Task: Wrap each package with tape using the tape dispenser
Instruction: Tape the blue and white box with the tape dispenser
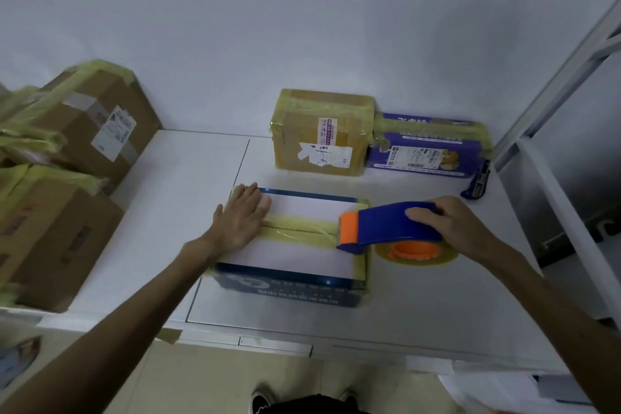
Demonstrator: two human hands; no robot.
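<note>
A flat blue box with a white top (pixel 295 254) lies in the middle of the white table (pixel 188 178). A strip of yellowish tape (pixel 299 227) runs across its lid from left to right. My left hand (pixel 240 217) presses flat on the box's left end, fingers straight, over the tape's start. My right hand (pixel 450 222) grips the blue handle of the tape dispenser (pixel 386 225). Its orange front edge sits at the box's right end, on the tape. The yellow tape roll with its orange hub (pixel 416 250) hangs just off the box's right side.
A taped brown carton (pixel 322 134) and a taped purple box (pixel 426 148) stand at the back against the wall. A small blue cutter (pixel 479 181) lies beside the purple box. Several taped cartons (pixel 67 151) are stacked at the left. A metal shelf frame (pixel 571 70) rises on the right.
</note>
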